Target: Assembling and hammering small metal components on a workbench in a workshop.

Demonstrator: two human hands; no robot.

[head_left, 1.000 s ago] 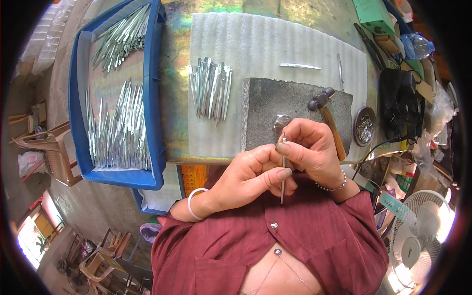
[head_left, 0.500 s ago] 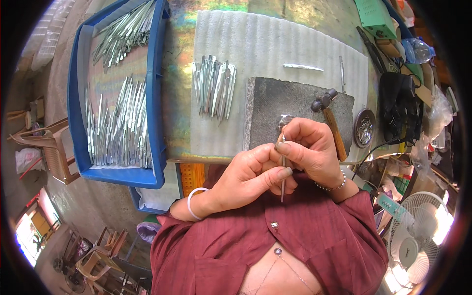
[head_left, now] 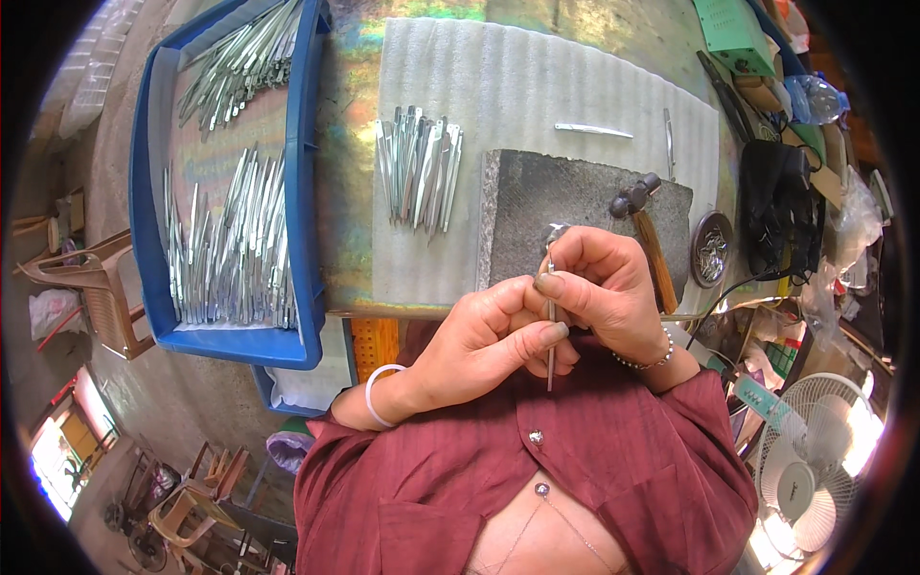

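Note:
A slender metal piece (head_left: pixel 551 369) stands nearly upright in the picture between my two hands, just off the table's near edge. My left hand (head_left: pixel 503 335) is closed round its middle, thumb pressed along it. With thumb and index finger, my right hand (head_left: pixel 604 283) pinches its upper end. Just beyond the right fingertips, a small shiny bit (head_left: pixel 556 230) shows against the dark stone block (head_left: pixel 575 192). What it belongs to is unclear. A hammer (head_left: pixel 632 198) with a wooden handle rests on the block, beside my right hand.
White foam sheet (head_left: pixel 498 86) bears a bundle of slim metal pieces (head_left: pixel 419 172), a single strip (head_left: pixel 594 129) and another thin piece (head_left: pixel 670 144). A blue tray (head_left: pixel 309 192) at left holds many more. Right lie a round dish (head_left: pixel 710 249) of small metal bits and a black bag (head_left: pixel 776 201).
My right fingers have shifted slightly at the upper end of the metal piece. Both hands keep their grip, and the things on the table stay in place.

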